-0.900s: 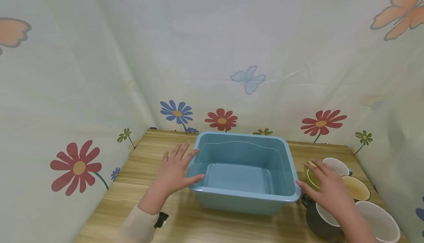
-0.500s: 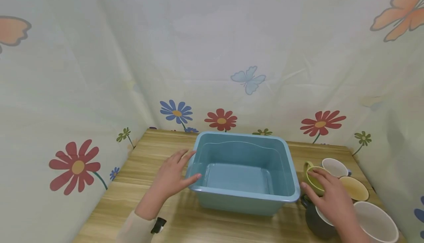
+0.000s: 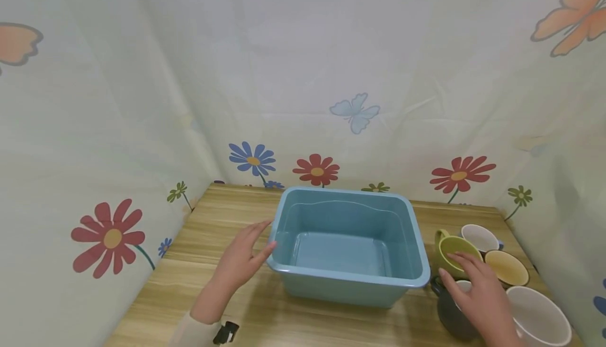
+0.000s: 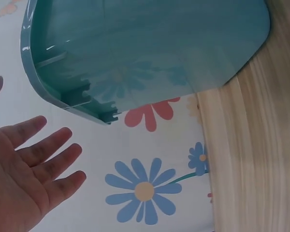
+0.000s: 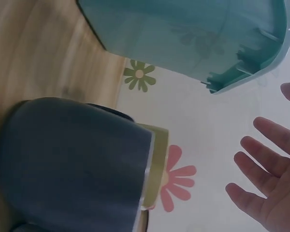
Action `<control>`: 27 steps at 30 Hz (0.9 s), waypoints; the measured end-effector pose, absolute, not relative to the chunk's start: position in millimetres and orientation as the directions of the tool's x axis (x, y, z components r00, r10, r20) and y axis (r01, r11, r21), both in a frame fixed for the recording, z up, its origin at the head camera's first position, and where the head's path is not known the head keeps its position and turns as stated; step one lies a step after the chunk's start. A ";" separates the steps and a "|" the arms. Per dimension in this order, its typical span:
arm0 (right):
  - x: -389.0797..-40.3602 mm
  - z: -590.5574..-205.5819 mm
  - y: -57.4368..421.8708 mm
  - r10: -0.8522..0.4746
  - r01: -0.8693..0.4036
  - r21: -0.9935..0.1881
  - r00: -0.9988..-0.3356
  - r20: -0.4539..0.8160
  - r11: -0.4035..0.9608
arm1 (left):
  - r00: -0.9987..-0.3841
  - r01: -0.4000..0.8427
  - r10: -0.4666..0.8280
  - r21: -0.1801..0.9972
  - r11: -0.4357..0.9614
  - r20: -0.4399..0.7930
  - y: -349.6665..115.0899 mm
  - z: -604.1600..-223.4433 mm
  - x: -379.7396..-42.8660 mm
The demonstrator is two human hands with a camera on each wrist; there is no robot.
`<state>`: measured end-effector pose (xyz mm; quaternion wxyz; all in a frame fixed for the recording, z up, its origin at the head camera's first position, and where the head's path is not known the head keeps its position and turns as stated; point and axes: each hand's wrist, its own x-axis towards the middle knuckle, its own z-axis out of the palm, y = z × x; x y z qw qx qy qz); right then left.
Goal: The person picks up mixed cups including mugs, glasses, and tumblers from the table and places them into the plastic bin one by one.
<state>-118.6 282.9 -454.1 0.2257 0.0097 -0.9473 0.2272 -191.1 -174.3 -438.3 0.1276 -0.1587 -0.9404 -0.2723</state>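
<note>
A light-blue plastic basin (image 3: 350,292) stands in the middle of the table, its inside bare. At its left rim is my left hand (image 3: 239,260), fingers spread and holding nothing; in the left wrist view, that hand (image 4: 31,179) is apart from the basin wall (image 4: 154,53). My right hand (image 3: 480,292) hovers over the mugs at the right, its fingers loosely extended. Beneath and beside it are a green mug (image 3: 455,247) and a dark grey mug (image 3: 450,313), whose opening it partly hides. The right wrist view shows this hand (image 5: 275,179) apart from the dark mug (image 5: 72,164).
Beside these stand a white cup with a blue handle (image 3: 479,237), a cream-coloured cup with a dark rim (image 3: 506,268) and a large white cup (image 3: 539,315). The wood-grain table (image 3: 227,205) meets a flower-printed curtain (image 3: 388,147) at the back and sides.
My left hand has drawn back a little, left and down from the basin rim. The right hand has shifted towards me, uncovering more of the green mug. Basin and mugs stay in place.
</note>
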 end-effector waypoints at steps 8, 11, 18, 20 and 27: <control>-109.5 -466.4 292.0 0.109 -0.101 -0.468 -0.910 0.401 0.878 | -0.925 0.340 0.173 0.536 0.773 0.338 -175.9 -444.6 -184.3; -106.6 -471.4 294.5 0.106 -0.128 -0.472 -0.893 0.438 0.872 | -0.932 0.330 0.160 0.583 0.742 0.324 -175.2 -446.8 -184.3; -102.8 -478.9 300.6 0.128 -0.093 -0.468 -0.899 0.420 0.879 | -0.959 0.271 0.103 0.747 0.607 0.264 -172.2 -451.4 -186.9; -102.1 -480.3 303.1 0.140 -0.064 -0.467 -0.910 0.390 0.882 | -0.968 0.243 0.086 0.788 0.566 0.237 -172.0 -452.5 -188.0; -99.2 -490.5 309.7 0.156 -0.047 -0.461 -0.906 0.393 0.886 | -0.983 0.179 0.060 0.844 0.506 0.173 -173.2 -458.0 -189.2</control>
